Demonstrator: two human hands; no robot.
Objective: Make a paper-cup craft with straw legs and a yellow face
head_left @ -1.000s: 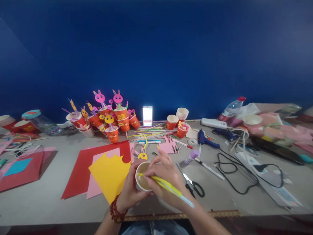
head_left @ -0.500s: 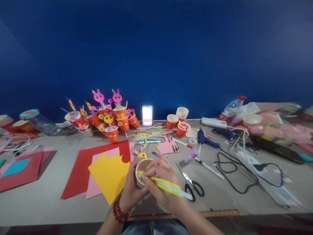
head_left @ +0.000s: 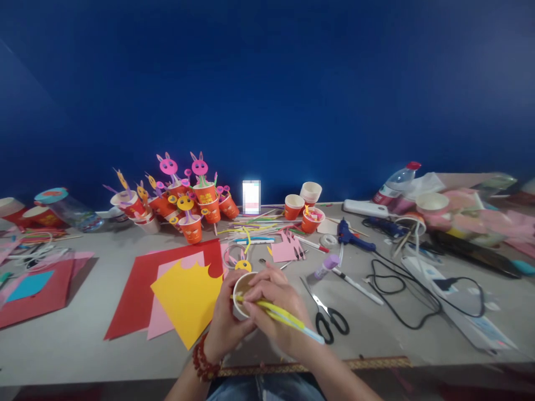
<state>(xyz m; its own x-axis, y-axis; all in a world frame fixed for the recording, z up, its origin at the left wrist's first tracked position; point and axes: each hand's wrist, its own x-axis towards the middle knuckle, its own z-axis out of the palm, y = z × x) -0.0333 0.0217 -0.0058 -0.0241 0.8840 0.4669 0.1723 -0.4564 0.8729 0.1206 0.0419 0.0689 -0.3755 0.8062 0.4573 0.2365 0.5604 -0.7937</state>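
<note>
Lower centre of frame: left hand (head_left: 225, 323) curled around paper cup (head_left: 246, 283); right hand (head_left: 281, 298) closed in a pinch on yellow stick (head_left: 288, 318), tip at cup mouth.

Cup (head_left: 243, 285): outer wall mostly hidden by left hand (head_left: 227, 320); mouth partly covered by right hand (head_left: 278, 303)
Yellow strip (head_left: 284, 316): short stretch hidden by fingers of right hand
Phone (head_left: 251, 196): screen blurred, unreadable
Bottle (head_left: 399, 181): label print too small to read
Large red paper (head_left: 129, 303): partly hidden under yellow sheet (head_left: 188, 298)
Forearms (head_left: 345, 370): cut by bottom edge
Leftmost cup (head_left: 7, 207): cut by left edge
</note>
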